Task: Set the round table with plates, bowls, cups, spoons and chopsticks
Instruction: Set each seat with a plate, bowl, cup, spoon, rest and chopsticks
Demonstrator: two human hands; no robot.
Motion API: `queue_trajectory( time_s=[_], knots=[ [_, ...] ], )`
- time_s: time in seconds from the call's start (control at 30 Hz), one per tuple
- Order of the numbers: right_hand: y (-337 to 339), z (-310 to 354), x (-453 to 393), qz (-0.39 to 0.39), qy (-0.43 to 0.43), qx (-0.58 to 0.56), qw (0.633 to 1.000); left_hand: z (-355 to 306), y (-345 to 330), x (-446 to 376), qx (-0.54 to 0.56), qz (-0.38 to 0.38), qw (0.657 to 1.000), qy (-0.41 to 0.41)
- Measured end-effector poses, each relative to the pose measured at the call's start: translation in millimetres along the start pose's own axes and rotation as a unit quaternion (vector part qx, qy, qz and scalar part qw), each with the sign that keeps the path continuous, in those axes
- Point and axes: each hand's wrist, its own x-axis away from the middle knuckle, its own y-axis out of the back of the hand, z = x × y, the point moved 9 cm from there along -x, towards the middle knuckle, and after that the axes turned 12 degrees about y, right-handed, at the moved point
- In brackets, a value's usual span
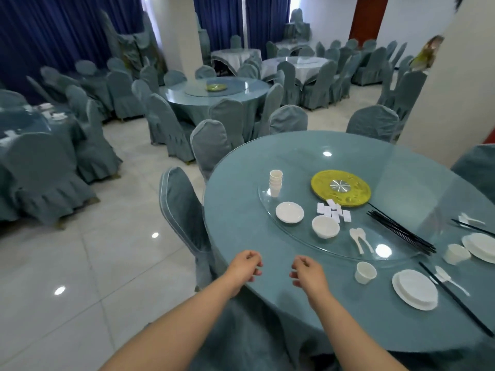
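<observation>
Head view: left hand (245, 267) and right hand (308, 271) hover side by side above near edge of round table (241, 226), at 7 o'clock of it, fingers loosely curled, both holding nothing. On glass turntable (375, 253): cup stack (275, 182) at 10 o'clock, plate (289, 212), bowl (325, 226), spoons (359, 238), chopsticks (401, 231) at 3 o'clock. Set place at 4 o'clock of table: cup (365, 272), plate with bowl (415, 289).

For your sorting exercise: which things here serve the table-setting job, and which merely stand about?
For the job: stacked cups, plate, bowl, spoons, chopsticks, round table.

Standing about: yellow disc, white packets, covered chairs, far table.
</observation>
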Motion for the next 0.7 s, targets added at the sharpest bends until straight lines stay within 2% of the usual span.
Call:
queue_trajectory(
  time_s=[0.27,0.5,0.7],
  knots=[
    [-90.1,45.3,33.4,-0.034,0.021,-0.061,0.997,6.3,108.1,5.7,0.116,0.017,0.992,-0.053],
    [-174.1,70.1,73.6,-0.113,0.026,-0.113,0.987,0.6,220.7,18.3,0.046,0.053,0.992,-0.107],
    [-203.9,104.0,97.2,-0.147,0.06,-0.116,0.98,-20.6,268.3,26.2,0.046,0.088,0.985,-0.139]
  ],
)
